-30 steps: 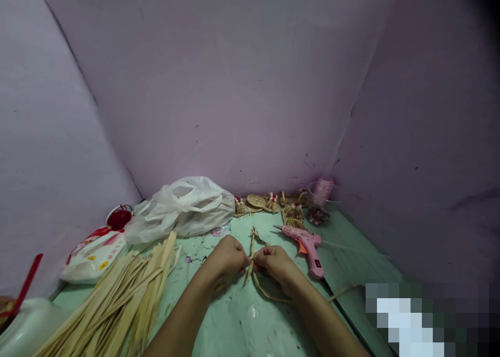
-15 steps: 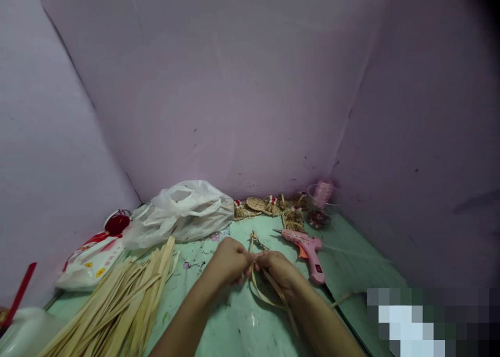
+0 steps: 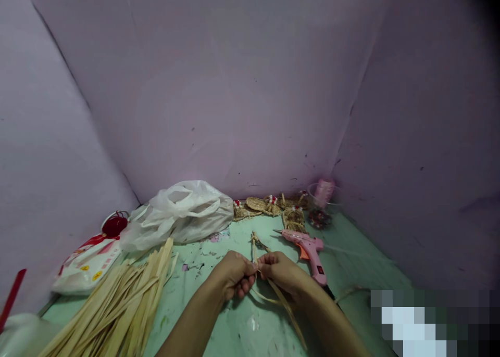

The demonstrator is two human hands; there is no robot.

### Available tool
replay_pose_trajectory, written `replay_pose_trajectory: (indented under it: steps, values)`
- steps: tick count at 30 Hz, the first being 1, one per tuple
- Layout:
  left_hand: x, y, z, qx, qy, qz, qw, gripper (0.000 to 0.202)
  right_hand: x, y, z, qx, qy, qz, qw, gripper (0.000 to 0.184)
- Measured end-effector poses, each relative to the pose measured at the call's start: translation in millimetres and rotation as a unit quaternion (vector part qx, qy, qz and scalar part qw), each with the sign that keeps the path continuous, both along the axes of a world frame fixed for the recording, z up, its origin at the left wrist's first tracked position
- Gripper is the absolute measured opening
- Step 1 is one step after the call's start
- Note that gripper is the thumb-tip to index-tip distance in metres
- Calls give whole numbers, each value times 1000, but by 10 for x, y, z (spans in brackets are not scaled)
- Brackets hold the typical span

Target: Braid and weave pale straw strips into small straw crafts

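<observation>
My left hand [image 3: 233, 277] and my right hand [image 3: 282, 271] meet over the green table [image 3: 234, 326], both pinched on a small woven straw piece [image 3: 255, 242] that sticks up between them. Loose straw strips [image 3: 287, 307] trail from the pinch toward me, under my right wrist. The fingers of both hands are curled tight around the straw. A pink glue gun [image 3: 308, 249] lies just right of my right hand.
A bundle of flat straw strips [image 3: 117, 305] lies at the left. Behind it sit a white plastic bag [image 3: 182, 211] and a red-and-white packet [image 3: 84, 263]. Finished woven straw pieces [image 3: 273, 205] and a pink spool [image 3: 323, 191] line the back wall. Purple walls enclose the table.
Both hands have moved slightly toward me and lower. The trailing straw strips have swung from a loop under my right hand to point toward me.
</observation>
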State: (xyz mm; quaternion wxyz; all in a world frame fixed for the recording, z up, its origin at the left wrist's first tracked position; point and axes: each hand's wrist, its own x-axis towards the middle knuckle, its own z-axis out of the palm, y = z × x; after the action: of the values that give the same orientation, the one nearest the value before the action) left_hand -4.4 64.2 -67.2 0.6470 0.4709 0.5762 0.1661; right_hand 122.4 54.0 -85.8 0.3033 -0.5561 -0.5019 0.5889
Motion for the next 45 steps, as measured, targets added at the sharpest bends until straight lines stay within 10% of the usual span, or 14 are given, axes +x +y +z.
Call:
replay_pose_trajectory:
  steps: [11, 24, 27, 33, 45]
  values:
    - [58, -59, 103, 27, 99, -2, 995, 12, -29, -197, 347, 117, -430, -4, 895, 15]
    - [-161, 41, -10, 52, -34, -79, 995, 6, -91, -234, 429, 142, -307, 65, 939, 14]
    - [-184, 50, 14, 34, -58, -93, 993, 7, 43, -142, 416, 124, -243, -19, 962, 15]
    - [-225, 70, 29, 12, -102, -103, 989, 10, -105, -123, 290, -73, -5, -40, 996, 11]
    - [-201, 59, 91, 82, 63, -147, 984, 7, -126, -95, 39, -58, 4, -65, 996, 12]
